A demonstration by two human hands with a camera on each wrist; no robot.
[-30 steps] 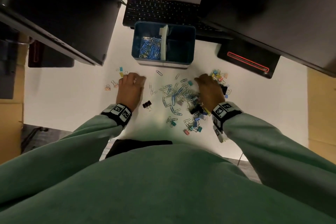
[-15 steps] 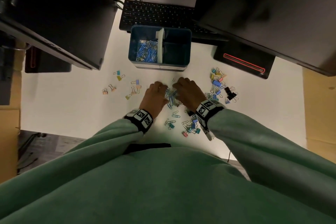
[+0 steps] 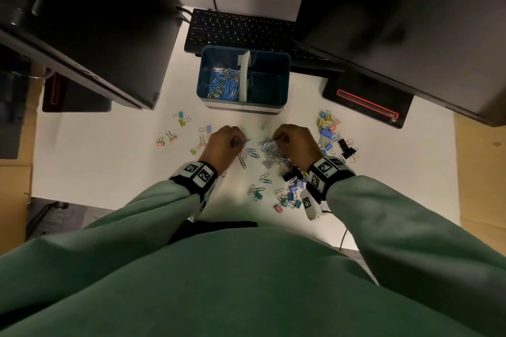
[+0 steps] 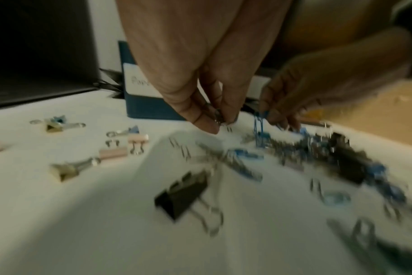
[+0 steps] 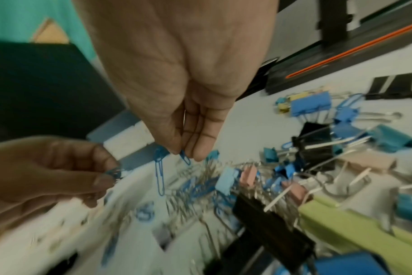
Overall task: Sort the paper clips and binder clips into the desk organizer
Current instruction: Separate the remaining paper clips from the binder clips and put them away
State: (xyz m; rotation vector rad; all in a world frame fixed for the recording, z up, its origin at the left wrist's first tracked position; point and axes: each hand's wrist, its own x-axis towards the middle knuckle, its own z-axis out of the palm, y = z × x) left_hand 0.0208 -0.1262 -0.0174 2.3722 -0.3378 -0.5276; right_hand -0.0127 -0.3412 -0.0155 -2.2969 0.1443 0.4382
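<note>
Paper clips [image 3: 269, 149] pinched by left hand [image 3: 222, 145] & right hand [image 3: 295, 142], wrist views blurred, clip count unclear

Both hands pinching paper clips [image 3: 269, 149] above the desk [image 3: 109, 161], left hand [image 3: 223, 145], right hand [image 3: 294, 142], organizer [image 3: 243, 107] beyond (left compartment filled)

**Dim Room, Blurry Wrist Pictures**

The room was dim. The white desk [image 3: 95, 161] was the brightest part, with a soft shadow near the person's body. The monitors [image 3: 90, 22] were almost black. The head view bent at its edges. Both wrist views were smeared, mostly low down, so the black binder clip [image 4: 181, 195] looked fuzzy.
</note>
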